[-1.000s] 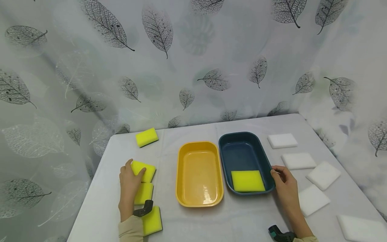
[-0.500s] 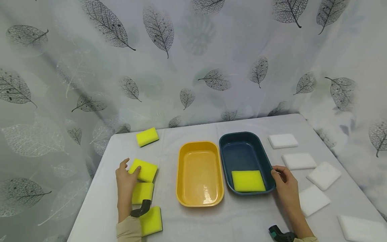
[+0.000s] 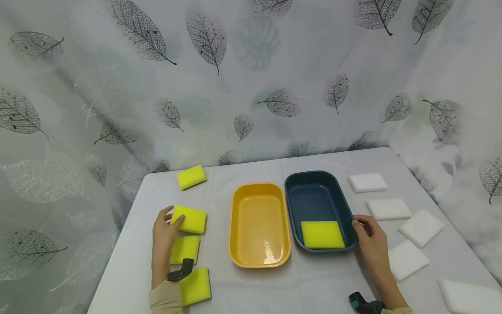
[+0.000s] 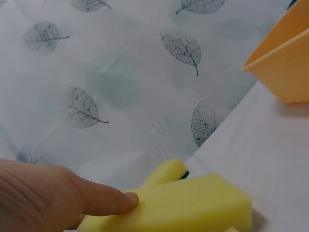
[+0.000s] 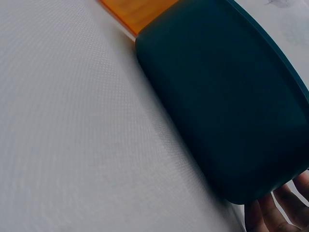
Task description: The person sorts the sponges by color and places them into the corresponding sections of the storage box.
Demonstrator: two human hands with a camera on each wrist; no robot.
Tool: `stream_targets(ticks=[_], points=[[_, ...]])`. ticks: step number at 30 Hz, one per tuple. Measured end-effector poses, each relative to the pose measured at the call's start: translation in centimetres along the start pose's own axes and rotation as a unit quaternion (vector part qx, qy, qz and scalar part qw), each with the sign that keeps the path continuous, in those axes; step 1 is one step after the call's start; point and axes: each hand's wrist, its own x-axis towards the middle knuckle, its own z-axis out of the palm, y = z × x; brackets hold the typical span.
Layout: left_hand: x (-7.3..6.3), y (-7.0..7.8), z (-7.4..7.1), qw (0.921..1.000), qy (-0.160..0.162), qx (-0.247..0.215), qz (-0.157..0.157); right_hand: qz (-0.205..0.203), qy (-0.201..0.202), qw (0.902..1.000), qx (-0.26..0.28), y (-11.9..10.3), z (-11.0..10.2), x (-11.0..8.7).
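Note:
At the left of the table, my left hand point(image 3: 164, 231) pinches a yellow sponge point(image 3: 192, 219) by its left end. The thumb point(image 4: 108, 198) lies on the sponge's yellow top in the left wrist view; the other fingers are mostly hidden there. My right hand point(image 3: 370, 244) holds the right side of a dark blue tray point(image 3: 292, 209) near its front corner. Its fingers point(image 5: 285, 208) curl against the tray's outer wall in the right wrist view. Inside that tray lies another yellow sponge point(image 3: 322, 234).
A yellow tray point(image 3: 259, 187) stands left of the blue one. More dark-backed yellow sponges lie near the left hand, one in front point(image 3: 185, 250), another lower point(image 3: 195, 287) and one behind point(image 3: 191, 177). Several white sponges point(image 3: 387, 209) are spread along the right side.
The left hand's index finger has lifted and come back to the sponge, which has shifted slightly right and turned a little. The right hand and both trays have stayed put.

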Motion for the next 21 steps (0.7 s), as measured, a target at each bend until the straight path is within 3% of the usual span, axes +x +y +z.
stream_targets(ticks=[21], points=[[-0.5, 1.3, 0.5, 0.9932, -0.057, -0.09, -0.047, 0.006, 0.005, 1.0, -0.003, 0.0, 0.0, 0.1]])
